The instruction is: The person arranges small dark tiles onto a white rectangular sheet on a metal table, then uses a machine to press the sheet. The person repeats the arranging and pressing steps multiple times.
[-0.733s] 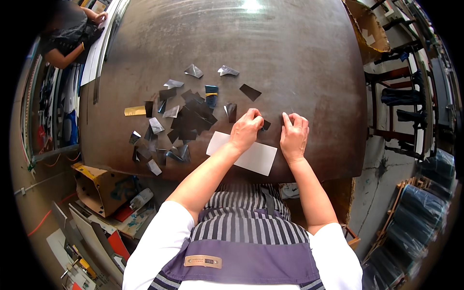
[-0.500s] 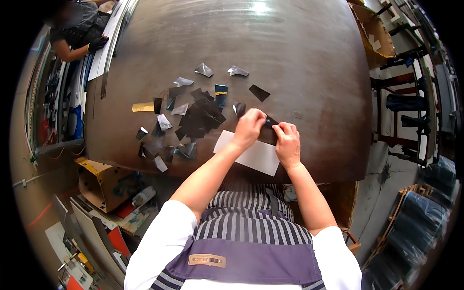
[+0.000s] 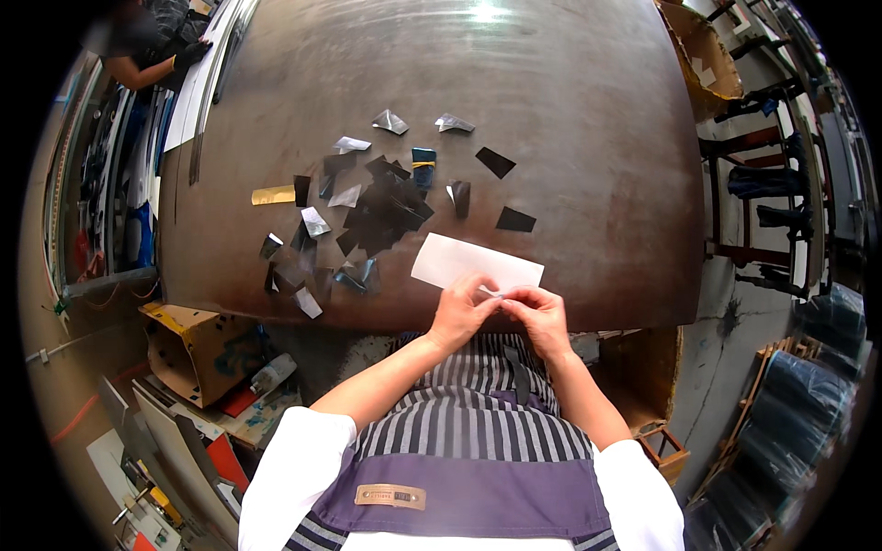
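1. So, half a second back both hands were up at a dark piece [image 3: 516, 219]; now it lies alone on the brown tabletop [image 3: 606, 248], near 12 o'clock from the fingers, and the work has come down to the near edge.
2. Left hand [image 3: 457, 314] and right hand [image 3: 538, 320] meet thumb-to-finger at the near side of the white sheet [image 3: 478, 263]. Both are in a pinch, but honestly can't tell if they've got the sheet, something tiny, or nothing.
3. That sheet's right past the fingertips at 12 o'clock: matte, papery, a long rectangle set askew.
4. Over at 10 o'clock: a messy heap of dark film [image 3: 384, 216], thin and overlapping, plus a flat gold strip [image 3: 273, 195] further out.
5. At 11, a glossy blue bundle [image 3: 424, 174] with a yellow band, and beyond it a crinkly silvery scrap [image 3: 390, 121].
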